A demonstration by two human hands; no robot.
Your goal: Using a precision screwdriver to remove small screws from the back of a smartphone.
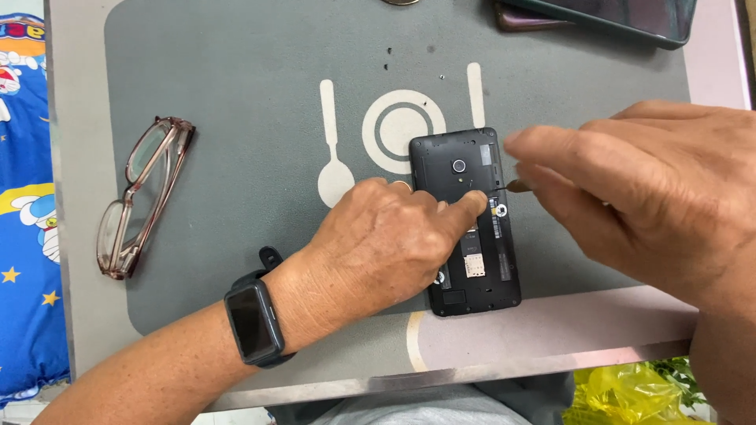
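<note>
Two hands meet over the phone (pixel 466 224): left hand (pixel 378 244) presses it, right hand (pixel 630 185) pinches a tool (pixel 517 186).

black phone (pixel 466 220), grey mat (pixel 236 118) with white cutlery print, pink-framed glasses (pixel 142 193)

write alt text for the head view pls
A left hand presses a finger on an opened black phone on a grey mat, while the right hand brings a small tool to its edge. Glasses lie left.
</note>
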